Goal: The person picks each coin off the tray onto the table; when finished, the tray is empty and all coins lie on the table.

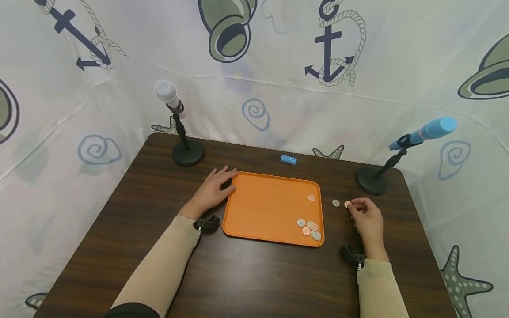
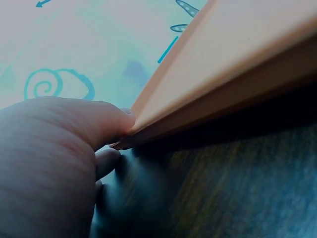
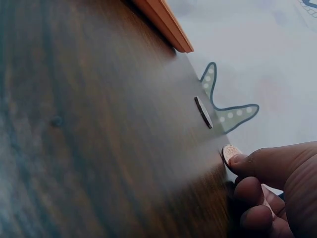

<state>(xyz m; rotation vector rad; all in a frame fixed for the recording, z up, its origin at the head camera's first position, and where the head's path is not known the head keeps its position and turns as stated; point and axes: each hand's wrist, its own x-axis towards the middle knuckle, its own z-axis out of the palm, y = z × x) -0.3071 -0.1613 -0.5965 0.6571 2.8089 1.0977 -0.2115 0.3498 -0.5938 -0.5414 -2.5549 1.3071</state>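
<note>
Sleeves [image 1: 159, 265] cropped below, left hand [image 1: 212, 190] spread against tray [image 1: 262, 203], right hand [image 1: 367, 223] pinching partly hidden copper coin [image 3: 230, 151]

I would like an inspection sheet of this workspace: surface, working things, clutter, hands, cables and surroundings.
Surface: dark table with wood grain.
Job's things: orange tray; coins inside, toward its right side; silver coin on the table, right of the tray.
Clutter: white microphone and blue microphone on black stands; blue brick behind the tray.
Hands: left hand touches the tray's left edge; right hand pinches a copper-coloured coin.
Cables: thin dark cable beside the left sleeve.
Surroundings: white curtain with sea-themed prints.
</note>
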